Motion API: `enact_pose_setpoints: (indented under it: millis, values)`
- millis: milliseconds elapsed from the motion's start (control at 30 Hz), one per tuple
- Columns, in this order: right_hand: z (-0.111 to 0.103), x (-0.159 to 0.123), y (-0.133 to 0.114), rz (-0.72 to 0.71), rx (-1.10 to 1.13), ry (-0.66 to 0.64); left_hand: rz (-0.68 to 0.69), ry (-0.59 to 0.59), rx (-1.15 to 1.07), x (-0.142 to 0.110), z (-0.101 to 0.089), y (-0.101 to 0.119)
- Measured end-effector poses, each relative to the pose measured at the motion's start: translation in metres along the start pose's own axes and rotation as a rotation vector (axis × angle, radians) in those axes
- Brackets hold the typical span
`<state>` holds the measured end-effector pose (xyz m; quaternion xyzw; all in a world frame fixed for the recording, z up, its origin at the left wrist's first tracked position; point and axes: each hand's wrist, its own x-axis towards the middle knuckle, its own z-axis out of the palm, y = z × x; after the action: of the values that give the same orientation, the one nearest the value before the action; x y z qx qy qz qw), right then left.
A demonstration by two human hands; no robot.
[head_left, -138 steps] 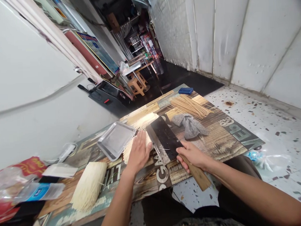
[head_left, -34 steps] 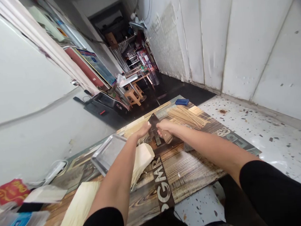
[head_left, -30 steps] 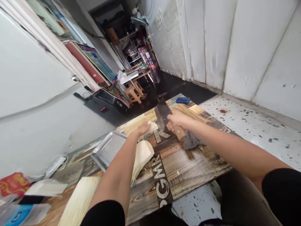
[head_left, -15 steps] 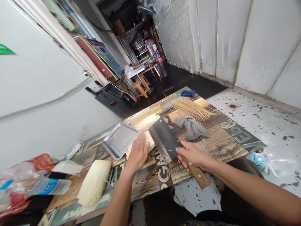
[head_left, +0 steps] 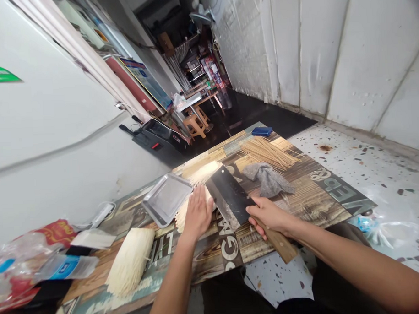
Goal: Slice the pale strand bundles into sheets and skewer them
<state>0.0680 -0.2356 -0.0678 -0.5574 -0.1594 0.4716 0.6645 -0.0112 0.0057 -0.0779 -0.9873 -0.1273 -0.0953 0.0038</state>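
Note:
My right hand (head_left: 268, 214) is closed around the wooden handle of a cleaver (head_left: 229, 195), whose broad dark blade points away from me, just above or on the table. Left of the blade, my left hand (head_left: 198, 211) lies flat, fingers stretched out, on a pale bundle of thin strands that looks like enoki mushrooms (head_left: 183, 215). The palm hides part of that bundle. More pale strands (head_left: 206, 171) lie just beyond my fingertips. A shallow metal tray (head_left: 167, 199) sits beside my left hand. Nearer to me at the left rests another large enoki bundle (head_left: 132, 260).
The wood-patterned table (head_left: 310, 201) holds a grey cloth (head_left: 268, 178), a pile of thin wooden skewers (head_left: 269, 152) and a blue box-like item (head_left: 262, 131). Plastic packaging (head_left: 23, 255) and a bottle (head_left: 67, 266) crowd the left end. A wall stands on the left.
My left hand has shifted slightly right, closer to the cleaver blade. The cleaver has moved very little in my right hand. Tray, cloth and skewers stay in place.

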Motion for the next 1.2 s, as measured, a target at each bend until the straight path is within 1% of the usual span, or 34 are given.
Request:
enact_pose_setpoints:
  millis: [100, 267, 500, 833, 1067, 1200]
  values:
    - [0.0002, 0.0010, 0.0010, 0.009, -0.002, -0.004, 0.003, -0.013, -0.005, -0.0001, 0.0005, -0.0013]
    - [-0.0004, 0.0010, 0.0008, 0.017, -0.004, 0.008, 0.021, 0.005, -0.020, -0.0003, 0.0018, -0.0028]
    - [-0.0012, 0.0000, -0.0002, 0.021, 0.007, 0.037, 0.013, -0.023, -0.029, 0.0000, 0.0020, -0.0041]
    - [-0.0016, 0.0023, 0.0005, 0.033, 0.031, 0.011, 0.013, -0.062, -0.051, 0.0018, -0.0019, -0.0050]
    - [-0.0017, 0.0026, -0.0003, 0.036, 0.029, -0.001, 0.018, -0.043, -0.043, 0.0022, 0.0009, -0.0065]
    - [-0.0006, 0.0043, -0.0003, 0.066, 0.026, 0.006, 0.022, -0.054, -0.046, 0.0031, 0.0008, -0.0070]
